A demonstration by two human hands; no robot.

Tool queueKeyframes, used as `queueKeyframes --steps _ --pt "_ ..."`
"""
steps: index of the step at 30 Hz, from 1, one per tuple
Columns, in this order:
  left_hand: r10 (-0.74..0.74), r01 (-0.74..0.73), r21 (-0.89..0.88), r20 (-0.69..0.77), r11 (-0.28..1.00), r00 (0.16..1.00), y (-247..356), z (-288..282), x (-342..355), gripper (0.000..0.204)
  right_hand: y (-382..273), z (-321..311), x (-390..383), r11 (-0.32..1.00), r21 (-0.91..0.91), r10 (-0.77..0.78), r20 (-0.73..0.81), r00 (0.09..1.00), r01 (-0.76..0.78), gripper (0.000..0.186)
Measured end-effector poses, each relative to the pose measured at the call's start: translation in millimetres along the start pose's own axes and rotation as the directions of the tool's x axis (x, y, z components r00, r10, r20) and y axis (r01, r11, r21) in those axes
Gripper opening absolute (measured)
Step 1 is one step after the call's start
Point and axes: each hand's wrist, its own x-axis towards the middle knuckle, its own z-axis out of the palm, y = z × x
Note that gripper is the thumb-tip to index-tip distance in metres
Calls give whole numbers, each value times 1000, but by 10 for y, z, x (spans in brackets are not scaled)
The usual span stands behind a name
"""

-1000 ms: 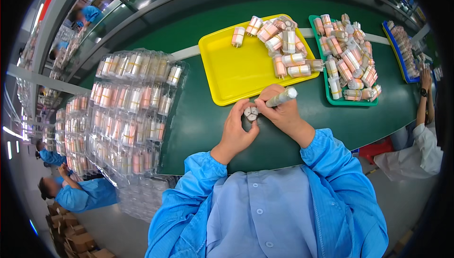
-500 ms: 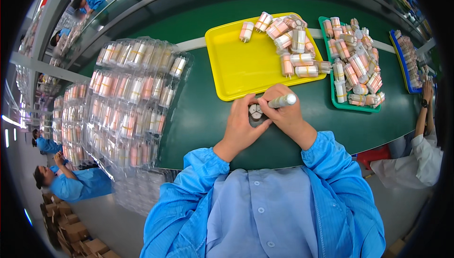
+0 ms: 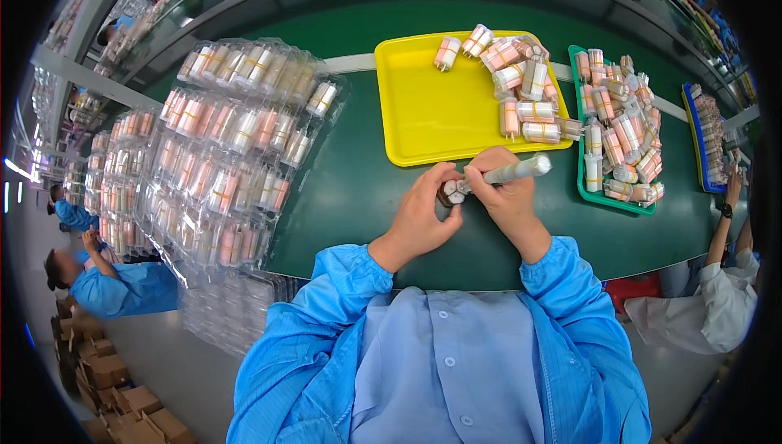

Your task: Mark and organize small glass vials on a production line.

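Head view: white-ended bundle (image 3: pixel 456 195) in curled left hand (image 3: pixel 419 220), pale rod (image 3: pixel 519 169) in curled right hand (image 3: pixel 508 204), yellow tray (image 3: pixel 444 122) just beyond.

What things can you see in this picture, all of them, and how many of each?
Yellow tray: one, yellow, mid-table
Green tray: one, green, right of the yellow tray
Blue tray: one, blue, far right
Loose bundles: about a dozen in the yellow tray, too jumbled to count in the green; pink and white
Clear packs: many, see-through, stacked left
Table: one, green, under the trays
Boxes: several, brown, lower left
Other people: several, blue or white clothes, left and right
White-ended bundle: one, white, left hand
Pale tube: one, whitish, right hand
Sleeves: two, blue, lower middle
Hands: two, bare, centre
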Motion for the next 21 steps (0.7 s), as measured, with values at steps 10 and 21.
queueKeyframes --steps 10,21 --pt "100 -84 217 -64 973 993 62 -33 78 47 87 62 -28 993 -90 -70 43 997 74 8" --pt "-24 241 402 -476 883 879 -314 -927 291 36 60 13 -9 998 44 41 -105 994 -37 10"
